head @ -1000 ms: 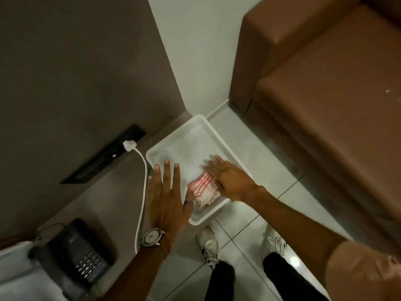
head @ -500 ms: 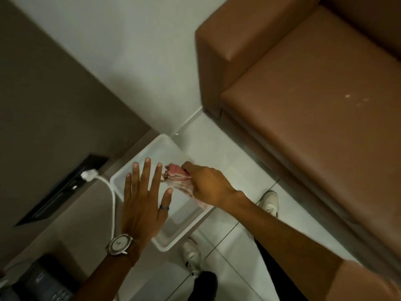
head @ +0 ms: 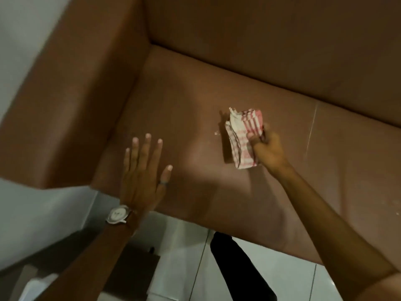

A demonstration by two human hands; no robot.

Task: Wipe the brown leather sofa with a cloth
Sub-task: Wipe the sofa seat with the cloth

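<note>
The brown leather sofa (head: pixel 195 101) fills most of the head view, with its armrest on the left and backrest along the top. My right hand (head: pixel 268 149) grips a folded red-and-white checked cloth (head: pixel 243 137) and holds it over the middle of the seat cushion; whether the cloth touches the leather I cannot tell. A few white crumbs (head: pixel 216 132) lie on the seat just left of the cloth. My left hand (head: pixel 143 172), with a ring and a wristwatch, hovers flat with fingers spread over the seat's front left part, holding nothing.
White tiled floor (head: pixel 186 246) lies below the sofa's front edge, with my dark trouser leg (head: pixel 236 263) standing on it. A white wall (head: pixel 23 29) runs left of the armrest. A pale seam line (head: pixel 311 129) crosses the seat at right, and small white specks (head: pixel 398 212) sit near the right edge.
My right hand lifted the cloth out of the white tray on the floor and carried it over the sofa seat. My view swung from the tray to the sofa; my left hand followed, still spread.
</note>
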